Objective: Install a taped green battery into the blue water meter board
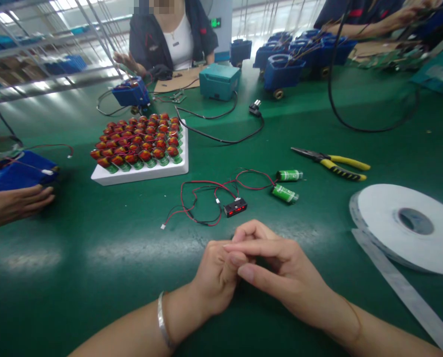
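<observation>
My left hand (217, 275) is closed, its fingers curled against my right hand (281, 270), at the lower middle of the head view. The right fingers are bent over the left ones, and whatever they may hold is hidden. Just beyond the hands lies a small black module (235, 207) with a lit red display. Red and black wires (184, 198) run from it, one ending in a white connector (163, 226). Two green cylindrical cells (285, 194) rest to the right of the module, joined to red and black wires.
A white tray (143, 175) of capped green cylinders stands back left. Yellow-handled pliers (329, 162) and a white tape roll (411, 223) lie right. A black plug cable (256, 108), teal box (220, 81) and blue housings are farther back. Another person's hand (24, 201) is at left; people sit opposite.
</observation>
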Tool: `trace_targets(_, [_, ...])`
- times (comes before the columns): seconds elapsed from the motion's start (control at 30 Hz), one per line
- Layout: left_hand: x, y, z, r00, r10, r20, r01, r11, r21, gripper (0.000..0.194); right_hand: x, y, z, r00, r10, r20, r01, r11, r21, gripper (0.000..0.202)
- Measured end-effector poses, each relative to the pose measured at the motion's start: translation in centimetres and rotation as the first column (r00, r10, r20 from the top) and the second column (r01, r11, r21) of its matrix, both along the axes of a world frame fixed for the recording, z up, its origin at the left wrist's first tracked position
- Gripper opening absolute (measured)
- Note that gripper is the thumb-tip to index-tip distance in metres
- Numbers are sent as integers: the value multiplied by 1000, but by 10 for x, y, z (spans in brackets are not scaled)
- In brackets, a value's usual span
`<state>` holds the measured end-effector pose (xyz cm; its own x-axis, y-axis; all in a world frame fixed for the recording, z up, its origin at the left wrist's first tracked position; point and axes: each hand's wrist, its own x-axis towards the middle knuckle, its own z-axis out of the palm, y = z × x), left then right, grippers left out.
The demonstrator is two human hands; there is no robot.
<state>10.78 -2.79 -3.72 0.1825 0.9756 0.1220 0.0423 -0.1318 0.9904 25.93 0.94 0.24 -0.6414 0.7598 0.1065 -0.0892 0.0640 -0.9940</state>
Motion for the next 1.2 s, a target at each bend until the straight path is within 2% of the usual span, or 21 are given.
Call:
trace_targets(0.17, [2,0,3,999,-12,37,10,999,50,61,-1,-2,0,1000,-17,-20,17,1000,1,16])
trace_targets(0.47, [5,0,3,1000,12,18,-13,999,31,62,-1,-2,1,998,-57,-4,57,997,49,21])
trace_targets(0.53, [5,-1,2,998,60,13,-61,996,59,60,0,-3,2,993,-121,9,120,988,101,29])
trace_targets(0.6, [3,-2,1,991,130,-13,-128,987,98,57,0,-4,3,969,-247,-18,247,957,151,38])
trace_targets(0.67, [2,-3,-1,979,197,-60,-188,974,130,54,1,-6,5,927,-365,-81,374,907,191,37])
trace_targets(0.73, [1,-3,-1,966,236,-106,-218,964,153,51,1,-9,6,898,-418,-136,439,868,231,30])
trace_targets(0.9, [2,-1,5,935,288,-205,-241,944,226,48,0,-16,2,893,-432,-125,449,836,315,31])
trace_targets(1.2, [6,2,13,907,309,-287,-227,931,287,49,-4,-15,-2,883,-453,-123,467,819,334,29])
